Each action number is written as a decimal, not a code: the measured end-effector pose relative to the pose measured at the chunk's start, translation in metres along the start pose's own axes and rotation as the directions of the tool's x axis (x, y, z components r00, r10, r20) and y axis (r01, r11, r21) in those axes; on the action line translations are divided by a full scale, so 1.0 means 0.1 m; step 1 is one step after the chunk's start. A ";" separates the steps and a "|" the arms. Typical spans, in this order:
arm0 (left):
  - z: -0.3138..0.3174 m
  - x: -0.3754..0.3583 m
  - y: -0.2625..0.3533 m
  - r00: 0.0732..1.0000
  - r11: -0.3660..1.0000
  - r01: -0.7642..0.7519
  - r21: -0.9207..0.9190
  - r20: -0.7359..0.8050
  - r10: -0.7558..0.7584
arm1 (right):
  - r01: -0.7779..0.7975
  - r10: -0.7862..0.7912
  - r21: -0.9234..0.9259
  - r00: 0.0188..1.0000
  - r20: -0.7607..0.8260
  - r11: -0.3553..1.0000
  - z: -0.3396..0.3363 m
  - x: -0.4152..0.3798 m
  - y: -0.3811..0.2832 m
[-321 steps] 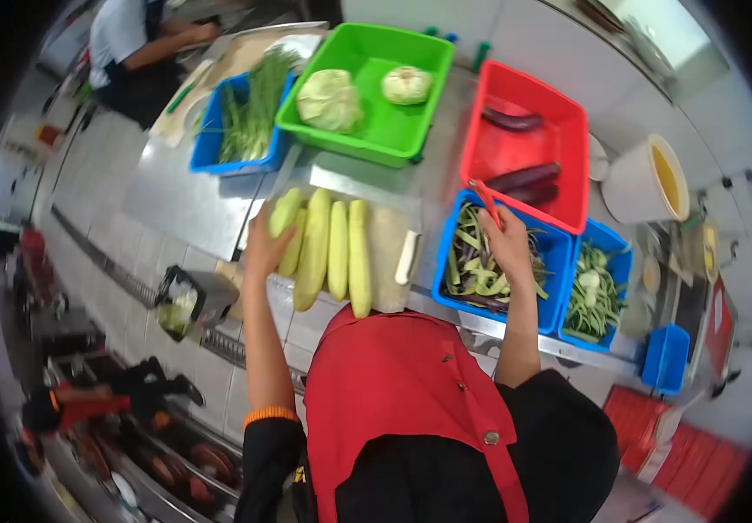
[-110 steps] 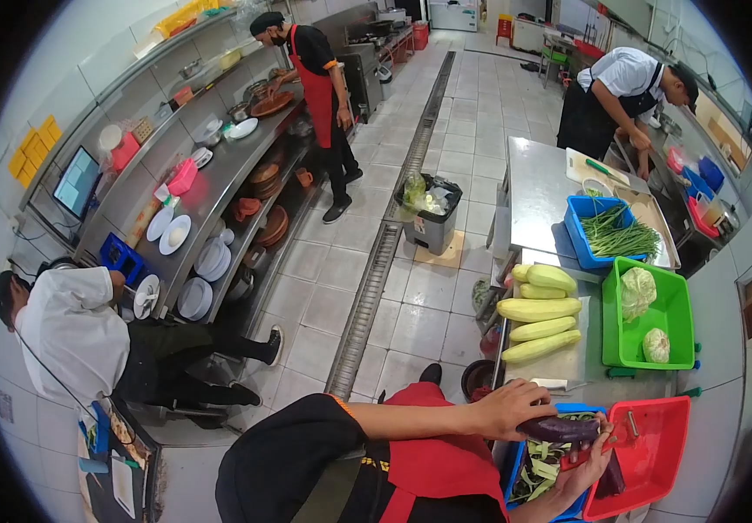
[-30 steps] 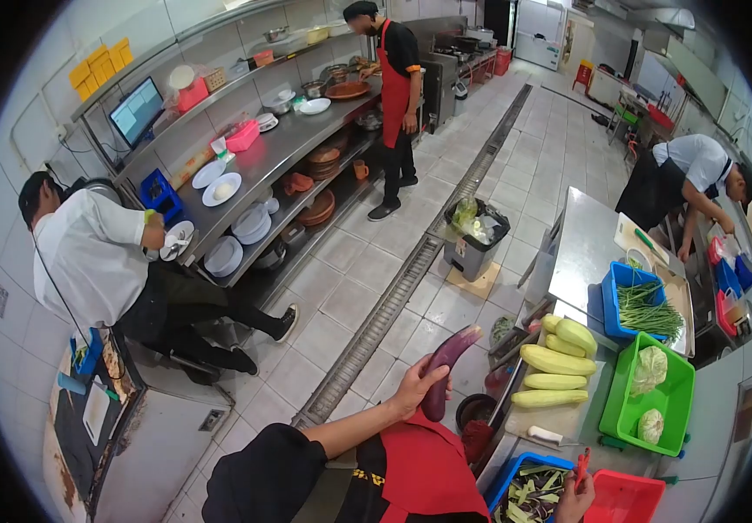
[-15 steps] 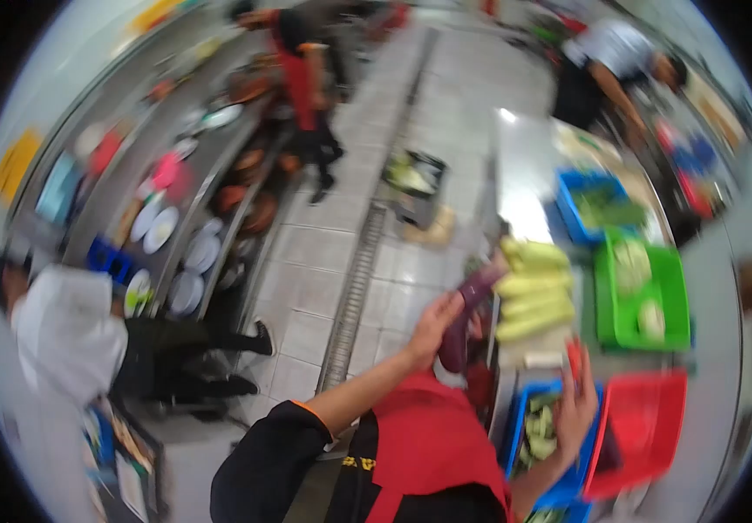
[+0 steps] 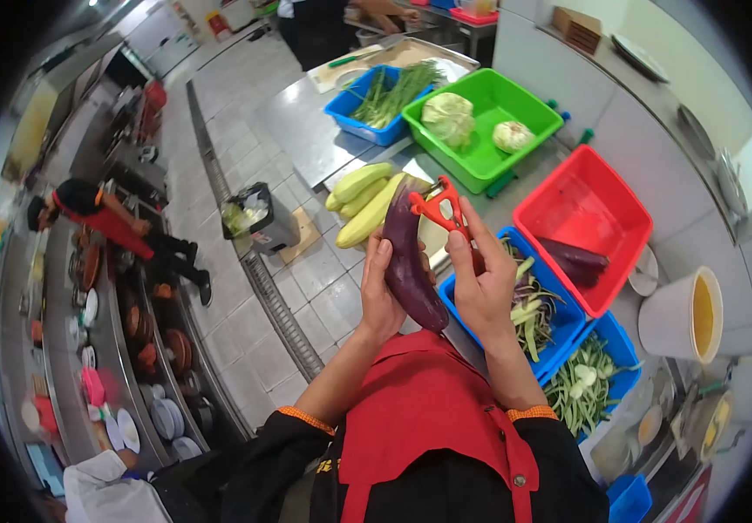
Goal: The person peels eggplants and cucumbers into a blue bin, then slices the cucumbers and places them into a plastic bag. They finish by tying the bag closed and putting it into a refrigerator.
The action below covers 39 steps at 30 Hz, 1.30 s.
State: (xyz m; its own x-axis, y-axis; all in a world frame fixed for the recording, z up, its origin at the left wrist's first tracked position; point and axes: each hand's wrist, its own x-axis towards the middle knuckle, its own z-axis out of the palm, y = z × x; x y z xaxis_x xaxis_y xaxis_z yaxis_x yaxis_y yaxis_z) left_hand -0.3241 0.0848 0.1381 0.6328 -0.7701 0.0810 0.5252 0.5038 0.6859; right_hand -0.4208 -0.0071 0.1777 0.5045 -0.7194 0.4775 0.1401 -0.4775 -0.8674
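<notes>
My left hand (image 5: pixel 381 295) is wrapped round a long dark-purple eggplant (image 5: pixel 406 253), held upright and slightly curved in front of the red apron. In my right hand (image 5: pixel 487 283) is a red-handled peeler (image 5: pixel 438 207), its head right by the eggplant's upper part. Just beyond, several pale yellow-green, long peeled vegetables (image 5: pixel 365 196) lie piled at the counter's edge. Beneath my right hand is a blue bin (image 5: pixel 570 324) with strips of peel in it. Another eggplant (image 5: pixel 575 261) lies in the red bin (image 5: pixel 624 261) to the right.
A green bin (image 5: pixel 479 174) holds two cabbage-like heads; a blue bin (image 5: pixel 367 129) beside it holds long greens. Green beans (image 5: pixel 583 383) fill a nearer blue bin. A white bucket (image 5: pixel 668 318) stands right. On the floor is a waste bin (image 5: pixel 275 231). Co-workers stand left (image 5: pixel 114 222) and beyond the counter.
My view has swung right toward the counter. My hands have come together before the apron, the peeler moving from over the bins to the eggplant, which is now more upright.
</notes>
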 end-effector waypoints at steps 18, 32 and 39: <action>0.03 0.02 -0.42 0.992 0.954 -0.097 0.285 0.103 0.070 | -0.357 0.361 0.290 0.932 0.040 0.888 -0.30 -0.19 0.27; -0.33 -0.22 -0.20 0.939 0.860 -0.246 0.447 -0.110 0.325 | -0.045 0.042 0.007 0.978 0.206 0.999 0.10 -0.15 0.04; -0.12 -0.04 -0.15 0.940 0.836 -0.341 0.429 0.168 0.297 | 0.161 -0.157 -0.127 0.987 0.047 0.979 -0.15 -0.09 -0.16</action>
State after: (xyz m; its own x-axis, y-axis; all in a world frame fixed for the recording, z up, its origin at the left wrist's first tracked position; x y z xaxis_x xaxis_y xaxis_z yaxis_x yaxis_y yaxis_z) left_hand -0.3273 0.0855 0.1188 0.6556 -0.6396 0.4014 -0.0206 0.5162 0.8562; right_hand -0.4402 -0.0009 0.1896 0.5155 -0.6114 0.6004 0.1101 -0.6476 -0.7540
